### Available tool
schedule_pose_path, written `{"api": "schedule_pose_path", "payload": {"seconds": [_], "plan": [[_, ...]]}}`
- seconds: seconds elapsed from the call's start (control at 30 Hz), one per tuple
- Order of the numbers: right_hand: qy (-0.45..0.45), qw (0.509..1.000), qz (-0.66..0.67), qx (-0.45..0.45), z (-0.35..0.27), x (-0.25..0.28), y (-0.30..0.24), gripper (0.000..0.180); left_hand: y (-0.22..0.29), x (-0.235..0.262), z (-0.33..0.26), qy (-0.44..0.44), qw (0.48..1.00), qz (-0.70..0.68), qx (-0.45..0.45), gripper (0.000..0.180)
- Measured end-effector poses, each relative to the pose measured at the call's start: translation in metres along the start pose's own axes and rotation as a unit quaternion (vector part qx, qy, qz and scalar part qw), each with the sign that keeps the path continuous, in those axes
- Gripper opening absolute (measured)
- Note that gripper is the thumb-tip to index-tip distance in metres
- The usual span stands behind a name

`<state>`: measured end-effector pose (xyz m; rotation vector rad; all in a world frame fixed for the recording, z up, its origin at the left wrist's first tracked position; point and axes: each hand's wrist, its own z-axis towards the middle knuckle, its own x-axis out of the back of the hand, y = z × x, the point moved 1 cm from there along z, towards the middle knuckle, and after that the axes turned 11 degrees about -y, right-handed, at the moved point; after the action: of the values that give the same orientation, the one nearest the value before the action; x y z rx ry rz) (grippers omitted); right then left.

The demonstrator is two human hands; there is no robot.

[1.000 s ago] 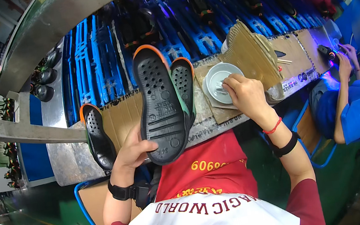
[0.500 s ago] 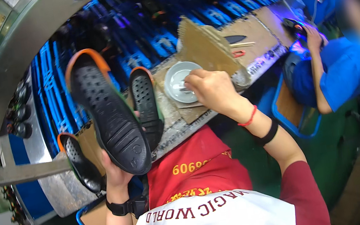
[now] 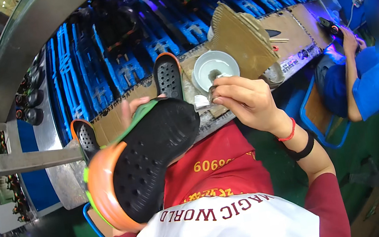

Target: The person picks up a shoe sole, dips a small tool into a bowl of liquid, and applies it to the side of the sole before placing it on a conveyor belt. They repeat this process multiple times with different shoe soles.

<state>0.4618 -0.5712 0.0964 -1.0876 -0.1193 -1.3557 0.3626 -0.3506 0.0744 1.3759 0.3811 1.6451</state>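
A large black shoe sole (image 3: 148, 156) with rows of holes, an orange toe end and a green side edge is in my left hand (image 3: 135, 110). The fingers show past its far edge, and the rest of that hand is hidden behind the sole. My right hand (image 3: 246, 102) is closed in a pinch on a small greyish thing (image 3: 212, 96), too small to name, beside the sole's heel end. Just beyond it stands a white bowl (image 3: 221, 59) with clear liquid in it. A small white piece (image 3: 201, 101) lies by the bowl.
Two more black soles, one upright (image 3: 168, 76) and one at the left (image 3: 86, 138), rest on the bench. A folded cardboard piece (image 3: 241, 37) stands behind the bowl. Blue racks (image 3: 153, 40) line the back. A co-worker in blue (image 3: 372, 79) sits at the right.
My left hand has turned the sole from upright to a slant, its orange end now toward me. My right hand has drawn back from inside the bowl toward the sole.
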Motion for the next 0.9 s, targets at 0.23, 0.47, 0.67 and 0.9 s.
{"api": "schedule_pose_path", "payload": {"seconds": [0.23, 0.47, 0.67, 0.9], "plan": [[-0.044, 0.996, -0.075, 0.022, 0.003, -0.009, -0.009, 0.015, -0.009, -0.002, 0.007, 0.218, 0.968, -0.121, -0.019, 0.028], [-0.059, 0.998, -0.007, -0.014, 0.001, -0.013, -0.012, 0.014, -0.022, -0.001, 0.001, 0.196, 0.888, -0.413, -0.052, 0.023], [-0.074, 0.991, 0.097, -0.046, 0.0, -0.013, -0.017, 0.01, -0.029, -0.006, -0.002, 0.147, 0.965, -0.176, -0.124, 0.042], [-0.093, 0.978, 0.174, -0.067, 0.001, -0.013, -0.02, 0.009, -0.031, -0.001, -0.003, 0.118, 0.98, -0.094, -0.128, 0.041]]}}
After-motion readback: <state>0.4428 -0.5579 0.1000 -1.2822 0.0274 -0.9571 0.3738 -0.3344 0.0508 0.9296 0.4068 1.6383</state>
